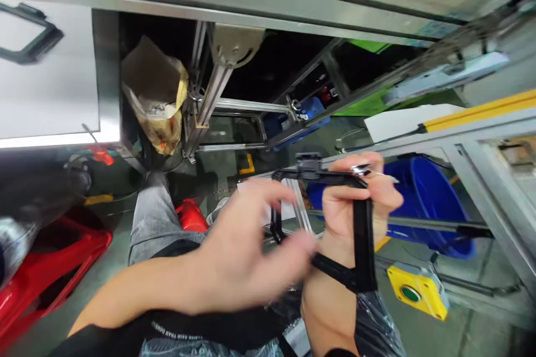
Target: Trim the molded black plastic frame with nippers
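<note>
In the middle, above the lap, the right hand (360, 201) grips a black frame (362, 234) tight. Its long side runs up and down. The left hand (247, 251) is blurry, fingers spread loose, just left of the frame, touching its lower bar.

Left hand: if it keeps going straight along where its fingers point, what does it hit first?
Probably the black rectangular plastic frame gripped by the right hand. The left hand points right, its blurred fingers already at the frame's lower bar. Depth is unclear, so contact can't be confirmed.
</note>
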A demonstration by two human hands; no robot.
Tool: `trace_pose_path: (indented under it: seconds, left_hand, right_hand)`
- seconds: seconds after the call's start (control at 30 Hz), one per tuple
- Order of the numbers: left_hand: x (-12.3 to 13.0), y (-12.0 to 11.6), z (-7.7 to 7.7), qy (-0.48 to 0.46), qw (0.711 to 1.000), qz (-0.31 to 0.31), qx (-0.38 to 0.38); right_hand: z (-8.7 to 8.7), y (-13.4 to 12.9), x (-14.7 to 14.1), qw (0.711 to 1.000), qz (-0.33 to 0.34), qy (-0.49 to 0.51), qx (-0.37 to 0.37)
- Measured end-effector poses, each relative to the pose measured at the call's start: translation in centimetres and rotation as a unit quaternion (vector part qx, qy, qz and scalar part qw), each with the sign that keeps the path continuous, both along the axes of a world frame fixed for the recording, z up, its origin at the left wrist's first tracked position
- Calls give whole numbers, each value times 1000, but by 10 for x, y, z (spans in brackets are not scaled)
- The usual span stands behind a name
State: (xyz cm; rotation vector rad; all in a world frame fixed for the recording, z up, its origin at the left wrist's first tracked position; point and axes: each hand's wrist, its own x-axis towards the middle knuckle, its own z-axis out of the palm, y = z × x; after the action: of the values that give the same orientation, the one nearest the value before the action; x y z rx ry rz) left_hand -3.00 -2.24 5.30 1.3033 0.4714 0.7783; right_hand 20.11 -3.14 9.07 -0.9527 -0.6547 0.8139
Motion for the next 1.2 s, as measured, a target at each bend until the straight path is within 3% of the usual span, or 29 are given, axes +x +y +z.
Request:
trace_pose_path:
  seconds: [0.07,0.1,0.13,0.23,0.3,0.37,0.5,0.63,0.7,0.73,0.83,0.97,1.07,1.2]
  left_hand:
    - [11,23,-15,16,995,98,27]
    - [17,36,-25,20,993,113,30]
    - [22,48,-35,20,996,81,22]
    - [31,70,-59,35,990,-134,-29]
    - [31,71,-70,61,979,-183,-58]
    - [28,63,-79,83,982,-139,-93]
    - [26,39,-92,93,983,34,-153]
    - [28,21,-91,117,957,190,-186]
    - [26,15,-89,103,956,206,-181]
    - [24,13,-89,79,960,189,-189]
    - [14,17,-92,-31,956,55,-287]
    - [-4,36,-90,-84,904,-65,-415]
    - [-10,46,-81,-36,920,-129,-368]
    - [-10,46,-71,-9,930,-235,-284]
  right_hand:
    - [-3,0,-3,998,46,31,-36]
    - [-6,2,-5,994,81,40,-57]
    - [-11,4,-6,989,117,45,-77]
    - [-30,17,-7,975,177,53,-123]
    - [-44,25,-5,973,173,50,-142]
    - [-57,31,0,974,172,44,-144]
    - [-75,29,14,982,146,56,-105]
    - [-78,23,8,994,62,6,-91]
    - [-77,24,-1,993,5,-65,-103]
    - [-77,26,-4,988,-23,-104,-112]
    - [-73,29,-5,973,-54,-179,-139]
    - [-60,23,3,966,65,-201,-149]
    - [-51,17,4,947,183,-209,-162]
    - [-43,14,0,918,258,-243,-179]
